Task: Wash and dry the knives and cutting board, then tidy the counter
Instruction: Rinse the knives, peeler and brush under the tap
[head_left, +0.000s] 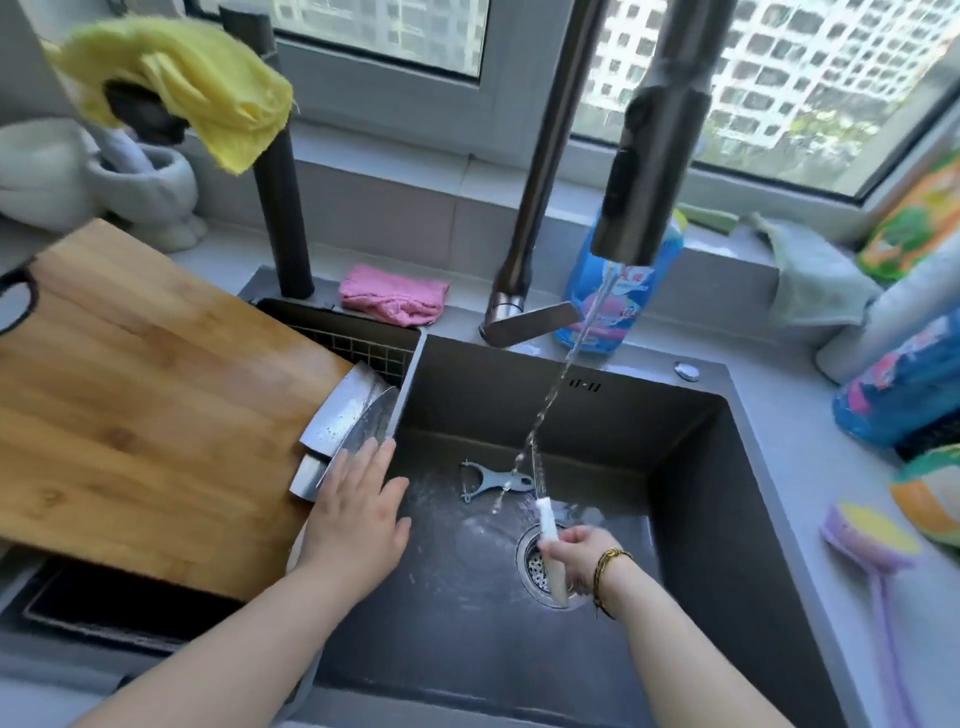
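Note:
A wooden cutting board (135, 405) lies over the left side of the sink. Wet knife blades (345, 415) stick out from its right edge, stacked on each other. My left hand (358, 514) rests flat on the blades with straight fingers. My right hand (582, 558) grips a white-handled knife (550, 551) over the drain, its upper end in the stream of water from the faucet (644, 171). A grey peeler (493, 480) lies on the floor of the dark sink (727, 519).
A pink cloth (395, 293) and a blue detergent bottle (618, 291) stand behind the sink. A yellow cloth (192, 78) hangs top left. A green cloth (810, 280), packages and a purple-handled sponge brush (872, 535) fill the right counter. A mortar (150, 192) stands at back left.

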